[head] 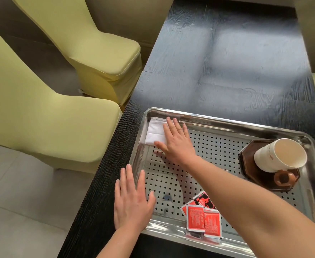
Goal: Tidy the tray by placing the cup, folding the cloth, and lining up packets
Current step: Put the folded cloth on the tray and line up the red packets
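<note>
While my right hand point(177, 144) presses flat, fingers spread, on the folded cloth point(155, 134) in the tray's point(218, 119) far left corner, my left hand point(132, 200) rests open on its near rim. Next, probably, the packets point(203, 218): they overlap, needing spreading into a row.

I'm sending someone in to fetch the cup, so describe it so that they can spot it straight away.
Find the steel tray with the perforated floor on the black table. At the tray's right end sits a dark brown octagonal coaster, and the cup stands on it. It is a white paper cup, the only upright container there, far from the red packets and white cloth.
</note>
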A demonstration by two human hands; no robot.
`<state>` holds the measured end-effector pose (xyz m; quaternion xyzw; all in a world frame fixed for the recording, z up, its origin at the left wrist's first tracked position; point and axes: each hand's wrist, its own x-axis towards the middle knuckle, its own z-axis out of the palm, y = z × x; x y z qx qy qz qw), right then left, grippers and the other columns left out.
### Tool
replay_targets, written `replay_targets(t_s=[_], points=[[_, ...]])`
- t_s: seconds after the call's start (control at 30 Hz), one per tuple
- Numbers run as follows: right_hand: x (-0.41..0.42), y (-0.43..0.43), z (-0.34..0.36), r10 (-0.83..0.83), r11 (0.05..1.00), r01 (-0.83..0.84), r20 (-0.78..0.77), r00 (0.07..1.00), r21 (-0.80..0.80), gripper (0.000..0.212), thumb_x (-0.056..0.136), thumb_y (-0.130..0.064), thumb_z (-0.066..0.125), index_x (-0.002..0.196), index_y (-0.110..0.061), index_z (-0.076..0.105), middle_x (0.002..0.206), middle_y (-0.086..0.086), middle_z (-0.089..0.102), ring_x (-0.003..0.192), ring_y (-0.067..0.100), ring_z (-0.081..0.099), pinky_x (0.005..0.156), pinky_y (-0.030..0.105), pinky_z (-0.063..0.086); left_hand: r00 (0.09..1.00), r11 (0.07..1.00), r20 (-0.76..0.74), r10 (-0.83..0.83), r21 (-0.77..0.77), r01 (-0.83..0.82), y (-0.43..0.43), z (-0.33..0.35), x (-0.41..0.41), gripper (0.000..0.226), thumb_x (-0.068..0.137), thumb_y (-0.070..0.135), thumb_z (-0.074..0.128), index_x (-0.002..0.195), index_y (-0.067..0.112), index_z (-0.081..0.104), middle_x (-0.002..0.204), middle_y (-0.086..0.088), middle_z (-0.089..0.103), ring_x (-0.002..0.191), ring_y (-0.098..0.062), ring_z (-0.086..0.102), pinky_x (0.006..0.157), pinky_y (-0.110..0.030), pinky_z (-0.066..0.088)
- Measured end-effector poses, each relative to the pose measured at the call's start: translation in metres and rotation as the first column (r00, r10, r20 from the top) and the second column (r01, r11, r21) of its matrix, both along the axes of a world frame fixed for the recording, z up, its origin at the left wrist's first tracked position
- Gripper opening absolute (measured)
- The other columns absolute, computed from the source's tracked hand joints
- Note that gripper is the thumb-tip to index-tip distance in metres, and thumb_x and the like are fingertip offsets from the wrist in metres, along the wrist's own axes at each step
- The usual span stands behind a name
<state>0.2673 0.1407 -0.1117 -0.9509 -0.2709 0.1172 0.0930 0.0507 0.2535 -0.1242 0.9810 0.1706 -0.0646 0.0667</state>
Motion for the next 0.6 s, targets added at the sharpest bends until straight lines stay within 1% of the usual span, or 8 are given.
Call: replay_targets(t_s=[0.1,0.17,0.2,0.3,0.4,0.47,0.53,0.6], points=[[-0.025,-0.023,0.018,-0.139,0.960,0.135,0.001,0.990,0.245,0.070,0.099,-0.060,0.032,0.153,-0.015,0.032,0.163,0.003,0.027,0.152,0.023,0.012,0.125,0.043,0.008,1.000,1.000,-0.005,0.009,-0.023,-0.009,0.001,0.004,0.000,0.074,0.089,0.052,0.041,0.155,0.019,0.028,0.166,-0.019,-0.002,0.153,-0.033,-0.003,0.121,-0.053,0.019],[-0.048,-0.047,0.028,-0.241,0.910,0.236,-0.028,0.970,0.341,0.057,0.099,-0.050,0.047,0.144,-0.014,0.047,0.147,0.003,0.049,0.142,0.022,0.033,0.120,0.039,0.024,1.000,0.999,0.005,0.007,-0.039,-0.007,0.001,0.008,0.000,0.073,0.090,0.049,0.045,0.154,0.019,0.028,0.166,-0.018,0.000,0.153,-0.032,-0.002,0.122,-0.052,0.017],[-0.061,-0.061,0.032,-0.282,0.890,0.281,-0.050,0.958,0.360,0.051,0.098,-0.045,0.052,0.139,-0.014,0.051,0.139,0.002,0.056,0.135,0.021,0.040,0.115,0.037,0.031,1.000,0.999,-0.001,0.003,-0.046,-0.003,0.001,0.010,0.000,0.072,0.091,0.048,0.047,0.155,0.020,0.027,0.166,-0.017,-0.001,0.153,-0.031,-0.003,0.122,-0.051,0.015],[-0.100,-0.106,0.040,-0.394,0.829,0.415,-0.134,0.909,0.376,0.039,0.096,-0.037,0.061,0.130,-0.017,0.060,0.124,-0.002,0.064,0.122,0.016,0.050,0.103,0.031,0.041,1.000,0.998,-0.030,-0.007,-0.059,0.005,0.003,0.016,-0.001,0.073,0.093,0.046,0.049,0.156,0.020,0.023,0.166,-0.016,-0.003,0.153,-0.030,-0.007,0.123,-0.050,0.010],[-0.132,-0.150,0.047,-0.500,0.772,0.550,-0.231,0.835,0.318,0.031,0.097,-0.033,0.061,0.125,-0.020,0.063,0.117,-0.007,0.065,0.111,0.010,0.056,0.097,0.029,0.046,0.999,0.995,-0.038,-0.019,-0.094,0.015,0.006,0.021,-0.001,0.073,0.094,0.045,0.047,0.157,0.020,0.020,0.166,-0.015,-0.006,0.153,-0.029,-0.010,0.124,-0.050,0.007],[-0.144,-0.180,0.052,-0.598,0.674,0.671,-0.305,0.741,0.310,0.028,0.097,-0.030,0.061,0.122,-0.019,0.064,0.107,-0.008,0.068,0.098,0.007,0.060,0.088,0.028,0.050,0.998,0.994,-0.052,-0.043,-0.102,0.037,0.007,0.024,-0.002,0.073,0.095,0.045,0.046,0.157,0.020,0.019,0.166,-0.015,-0.008,0.153,-0.030,-0.011,0.124,-0.050,0.007],[-0.152,-0.210,0.057,-0.703,0.528,0.791,-0.362,0.612,0.310,0.025,0.097,-0.031,0.061,0.118,-0.020,0.066,0.098,-0.009,0.068,0.089,0.005,0.062,0.079,0.026,0.051,0.995,0.994,-0.078,-0.061,-0.097,0.054,0.008,0.029,-0.005,0.074,0.095,0.047,0.045,0.158,0.021,0.015,0.166,-0.014,-0.011,0.152,-0.030,-0.013,0.124,-0.049,0.007],[-0.155,-0.236,0.061,-0.787,0.356,0.881,-0.408,0.463,0.313,0.020,0.096,-0.032,0.060,0.112,-0.023,0.067,0.094,-0.011,0.068,0.085,0.006,0.064,0.075,0.030,0.054,0.992,0.995,-0.111,-0.060,-0.088,0.050,0.007,0.034,-0.007,0.076,0.095,0.049,0.044,0.158,0.024,0.011,0.165,-0.012,-0.014,0.152,-0.028,-0.017,0.124,-0.047,0.005]])
